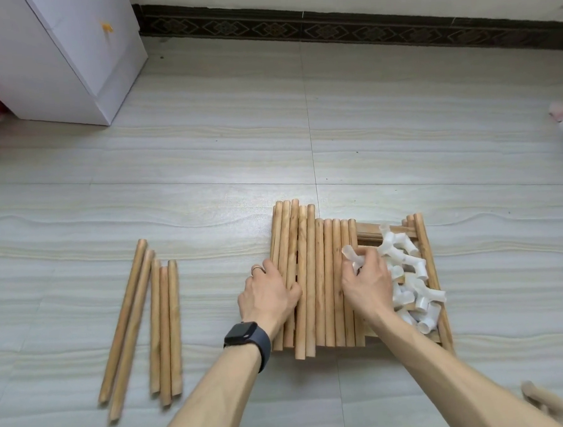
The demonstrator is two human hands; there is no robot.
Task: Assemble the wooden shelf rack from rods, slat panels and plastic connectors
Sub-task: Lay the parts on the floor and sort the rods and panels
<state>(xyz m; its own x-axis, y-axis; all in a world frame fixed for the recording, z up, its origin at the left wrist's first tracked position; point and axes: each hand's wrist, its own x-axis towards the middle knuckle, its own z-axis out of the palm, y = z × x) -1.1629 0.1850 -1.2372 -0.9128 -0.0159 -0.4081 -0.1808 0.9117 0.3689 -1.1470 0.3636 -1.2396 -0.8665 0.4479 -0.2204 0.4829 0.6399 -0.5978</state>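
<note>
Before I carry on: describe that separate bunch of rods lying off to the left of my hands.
The separate rods are five round, light-brown wooden dowels with plain cut ends, lying flat on the pale tiled floor. Three lie close together side by side, nearly parallel. The two on the left slant, their far ends leaning toward the others. All are loose, with nothing fitted on their ends. Neither the left hand nor the right hand touches them.

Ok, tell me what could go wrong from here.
1. The left hand grips rods in a loose stack; pulling them may roll the rest off the panel.
2. The right hand pinches one connector beside the heap; lifting it could scatter others.
</note>
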